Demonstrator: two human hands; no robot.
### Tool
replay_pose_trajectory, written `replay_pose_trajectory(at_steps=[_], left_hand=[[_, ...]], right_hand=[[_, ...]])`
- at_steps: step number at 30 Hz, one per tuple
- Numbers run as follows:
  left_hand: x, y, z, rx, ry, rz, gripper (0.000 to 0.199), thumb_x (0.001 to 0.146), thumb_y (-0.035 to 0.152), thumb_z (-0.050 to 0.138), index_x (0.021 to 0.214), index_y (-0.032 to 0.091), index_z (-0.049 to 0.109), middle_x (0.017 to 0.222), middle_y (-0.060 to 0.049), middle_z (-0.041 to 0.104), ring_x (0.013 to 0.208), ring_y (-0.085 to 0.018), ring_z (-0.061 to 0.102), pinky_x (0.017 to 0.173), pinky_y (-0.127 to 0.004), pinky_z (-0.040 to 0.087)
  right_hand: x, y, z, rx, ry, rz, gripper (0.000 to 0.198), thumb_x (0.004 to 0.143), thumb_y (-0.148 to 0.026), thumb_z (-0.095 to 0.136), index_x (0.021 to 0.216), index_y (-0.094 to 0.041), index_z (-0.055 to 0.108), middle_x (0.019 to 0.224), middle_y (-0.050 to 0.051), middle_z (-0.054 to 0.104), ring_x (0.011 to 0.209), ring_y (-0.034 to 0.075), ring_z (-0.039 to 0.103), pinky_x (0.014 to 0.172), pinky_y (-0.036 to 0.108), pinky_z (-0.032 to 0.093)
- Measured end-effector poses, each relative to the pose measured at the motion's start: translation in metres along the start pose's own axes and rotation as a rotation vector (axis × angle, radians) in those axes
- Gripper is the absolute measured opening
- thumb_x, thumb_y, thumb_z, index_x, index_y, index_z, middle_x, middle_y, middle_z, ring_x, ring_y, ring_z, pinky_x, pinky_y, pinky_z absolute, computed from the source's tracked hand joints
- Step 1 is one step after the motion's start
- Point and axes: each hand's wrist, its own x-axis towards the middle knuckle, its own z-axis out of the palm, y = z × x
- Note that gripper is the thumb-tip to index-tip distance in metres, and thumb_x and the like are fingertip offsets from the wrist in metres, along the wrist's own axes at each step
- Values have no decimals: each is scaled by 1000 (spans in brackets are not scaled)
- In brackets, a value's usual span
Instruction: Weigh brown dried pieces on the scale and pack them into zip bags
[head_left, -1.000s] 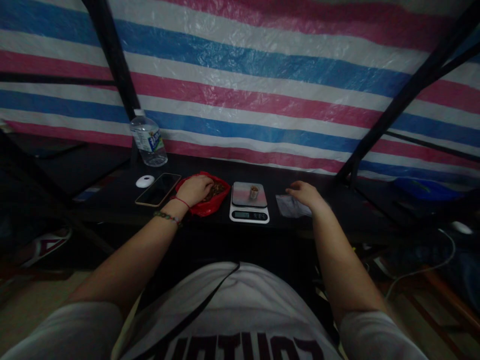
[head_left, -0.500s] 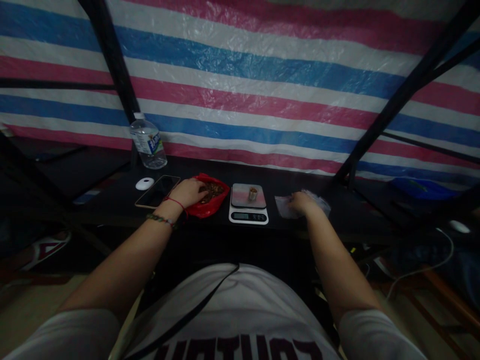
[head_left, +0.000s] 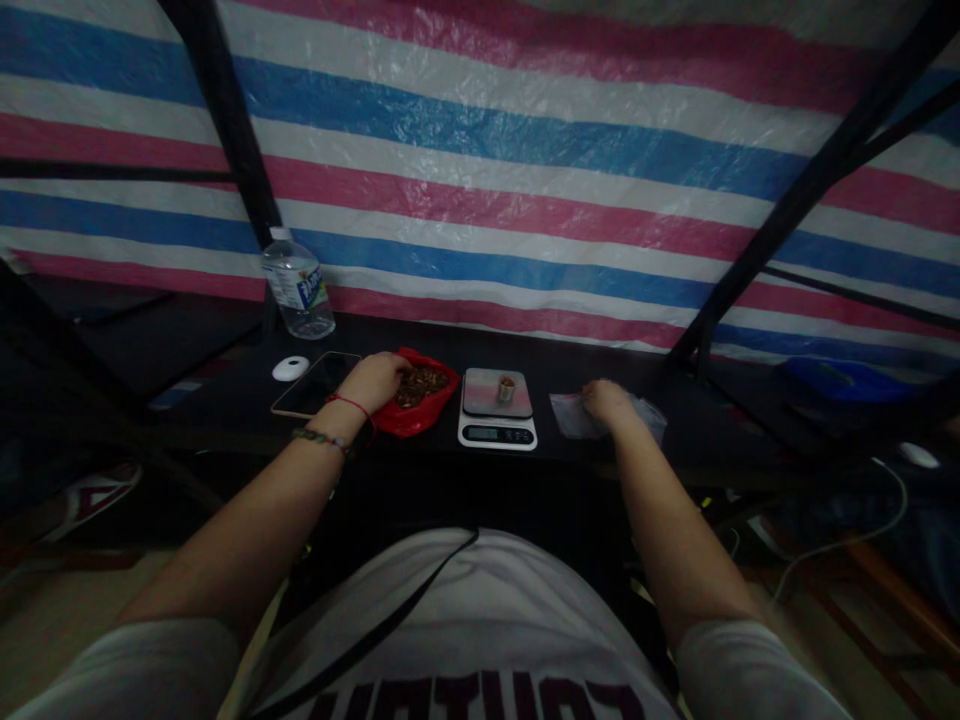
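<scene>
My left hand is at the left rim of a red plastic bag, its fingers bent together on the edge. Small brown pieces fill the open bag; their kind is too dim to make out. To its right, a white kitchen scale carries a small cup with some brown pieces in it. My right hand rests with curled fingers on clear plastic bags, pinching the film; its fingertips are partly hidden.
Left of the red bag lie a phone and a white rounded device. A clear bottle stands behind them. Black posts frame the desk before a striped plastic sheet. A blue item lies far right.
My left hand has drawn back slightly left from over the brown pieces to the bag's rim, uncovering more of them. My right hand has shifted only slightly on the clear bags.
</scene>
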Motion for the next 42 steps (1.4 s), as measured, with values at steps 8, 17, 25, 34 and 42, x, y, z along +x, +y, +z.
replay_pose_trajectory(at_steps=[8,17,25,34,42], left_hand=[[-6,34,-10,-101,75,120,34,81,18,46,103,20,72,108,-9,70,101,-25,62,94,-35,45],[13,115,-5,-323,-10,297,30,82,25,53,103,17,72,100,-11,72,92,-22,65,84,-31,48],[41,139,-5,-249,-51,387,24,80,27,57,95,21,75,92,-6,75,84,-20,66,71,-27,46],[35,147,-15,-160,-41,315,24,77,26,57,94,21,74,91,-5,75,84,-20,67,72,-26,47],[35,149,-22,-158,-22,356,23,79,27,57,93,20,74,87,-4,74,81,-20,67,70,-26,46]], right_hand=[[-16,-62,6,583,282,-406,52,79,-40,65,125,-17,58,119,12,65,107,23,62,94,37,47],[-29,-117,23,558,378,-509,44,73,-25,68,116,-15,62,112,12,66,106,25,59,96,40,44],[-42,-122,7,529,483,-574,37,75,-22,65,112,-19,62,109,8,66,104,26,57,97,40,41],[-53,-128,-3,476,545,-562,31,76,-21,64,107,-16,63,101,9,66,98,26,57,90,39,43],[-53,-129,-5,578,498,-520,35,72,-23,68,107,-16,63,102,9,67,100,25,59,92,39,44]])
